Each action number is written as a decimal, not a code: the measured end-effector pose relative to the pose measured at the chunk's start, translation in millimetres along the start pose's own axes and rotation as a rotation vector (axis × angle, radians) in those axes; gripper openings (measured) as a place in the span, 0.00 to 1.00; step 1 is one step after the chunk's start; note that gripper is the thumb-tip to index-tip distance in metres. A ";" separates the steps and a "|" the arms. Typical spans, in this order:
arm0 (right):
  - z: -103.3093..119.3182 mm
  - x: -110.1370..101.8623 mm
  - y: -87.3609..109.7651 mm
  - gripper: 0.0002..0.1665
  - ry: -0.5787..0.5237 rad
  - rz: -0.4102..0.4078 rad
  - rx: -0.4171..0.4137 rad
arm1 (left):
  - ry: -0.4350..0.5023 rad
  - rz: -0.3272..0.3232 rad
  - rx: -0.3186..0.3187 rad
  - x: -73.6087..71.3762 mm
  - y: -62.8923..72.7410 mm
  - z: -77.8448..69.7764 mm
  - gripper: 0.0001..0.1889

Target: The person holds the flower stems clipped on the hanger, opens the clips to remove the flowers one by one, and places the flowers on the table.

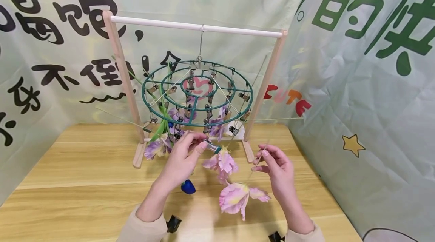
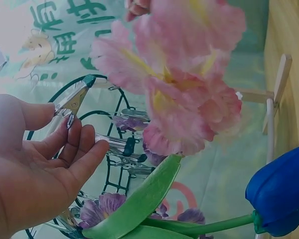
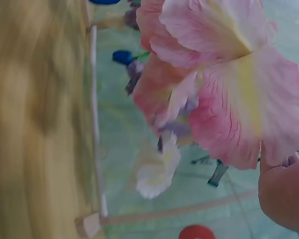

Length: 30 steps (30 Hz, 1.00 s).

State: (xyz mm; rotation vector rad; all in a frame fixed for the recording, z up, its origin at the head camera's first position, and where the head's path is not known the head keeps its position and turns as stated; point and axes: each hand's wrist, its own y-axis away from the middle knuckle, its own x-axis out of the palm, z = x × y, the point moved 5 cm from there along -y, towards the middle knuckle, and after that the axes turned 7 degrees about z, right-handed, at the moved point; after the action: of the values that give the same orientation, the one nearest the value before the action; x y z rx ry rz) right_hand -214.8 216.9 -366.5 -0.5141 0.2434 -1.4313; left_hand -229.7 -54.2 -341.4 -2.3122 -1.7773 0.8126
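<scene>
- The left hand [image 1: 183, 155] pinches a metal clip [image 1: 213, 147] between thumb and fingers, below the round green rack [image 1: 193, 118].
- The right hand [image 1: 278, 168] has thumb and fingers closed together on a thin stem [image 1: 260, 160].
- That stem's pink flower [image 1: 234, 198] hangs over the table [image 1: 85, 174], between the two forearms; another pink bloom [image 1: 225, 163] sits just below the clip.
- A blue flower [image 1: 188, 187] hangs beneath the left hand.
- The rack hangs from the white rod [image 1: 159, 23] of a wooden stand [image 1: 124, 64].
</scene>
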 end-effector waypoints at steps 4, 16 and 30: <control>-8.0 -16.5 -2.8 0.10 0.020 -0.025 0.061 | 0.004 0.003 0.004 -0.3 0.0 0.7 0.13; -36.0 -68.6 -16.8 0.20 0.148 -0.113 0.297 | 0.016 0.008 0.026 0.2 -0.3 1.6 0.12; -72.1 -110.4 -44.6 0.25 0.345 0.049 0.517 | 0.018 0.013 0.022 1.3 -0.7 1.1 0.12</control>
State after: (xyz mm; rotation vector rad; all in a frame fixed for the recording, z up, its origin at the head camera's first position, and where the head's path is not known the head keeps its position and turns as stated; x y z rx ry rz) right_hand -302.2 308.9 -423.6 0.1619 0.1477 -1.4612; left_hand -230.7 -53.0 -342.5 -2.3124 -1.7382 0.8065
